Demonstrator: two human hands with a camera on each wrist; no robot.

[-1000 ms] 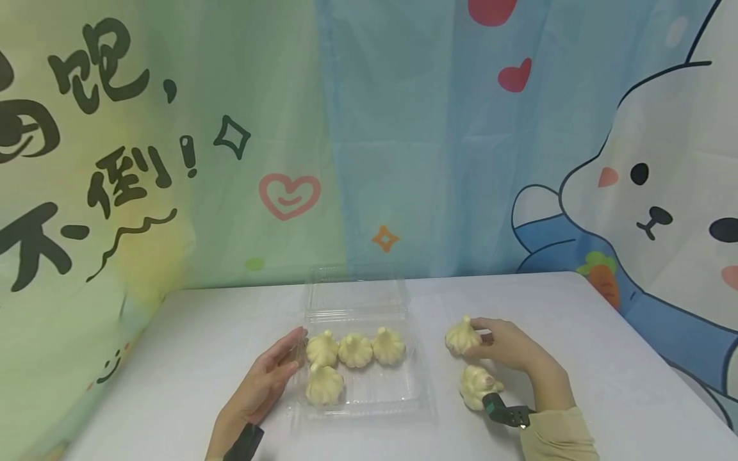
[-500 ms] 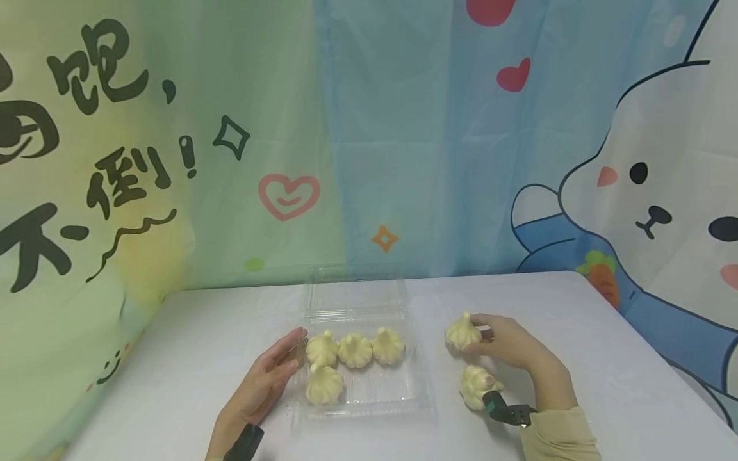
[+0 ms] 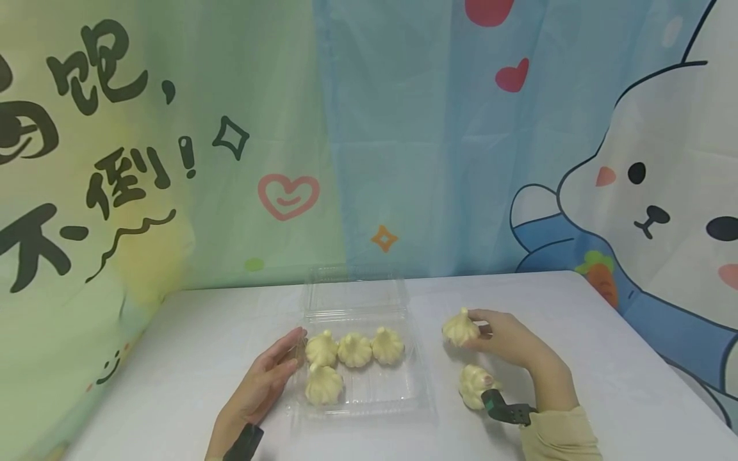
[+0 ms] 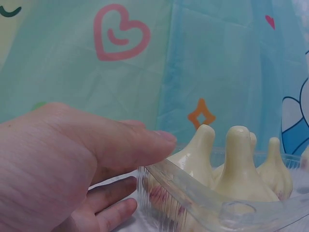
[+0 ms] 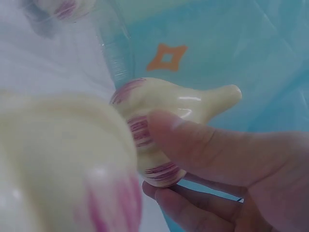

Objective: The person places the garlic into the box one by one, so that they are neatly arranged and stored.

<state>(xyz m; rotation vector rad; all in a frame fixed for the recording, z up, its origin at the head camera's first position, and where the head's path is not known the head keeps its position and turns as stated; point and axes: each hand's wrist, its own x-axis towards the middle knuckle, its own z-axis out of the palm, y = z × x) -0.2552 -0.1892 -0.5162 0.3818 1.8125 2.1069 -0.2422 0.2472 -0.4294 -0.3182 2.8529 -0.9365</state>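
In the head view a clear plastic clamshell box [image 3: 383, 406] lies with its lid raised behind it, holding several cream garlic bulbs [image 3: 355, 350]. My left hand [image 3: 266, 371] rests against the box's left side, its fingers fairly straight; in the left wrist view the thumb touches the rim [image 4: 190, 191] and the other fingers lie outside the wall. To the right of the box, my right hand [image 3: 504, 339] pinches a garlic bulb [image 3: 460, 328] between thumb and fingers. Purple streaks mark this bulb in the right wrist view, and its stem points away from the palm.
Another garlic bulb [image 3: 475, 386] lies on the white table [image 3: 173, 371], close to the right wrist's dark strap [image 3: 510, 410]. Behind the table hangs a printed curtain [image 3: 392, 141], near the raised lid [image 3: 354, 294].
My right hand has risen slightly from the table and shifted a little left, with the garlic bulb in its grip. The left hand and the box keep their places.
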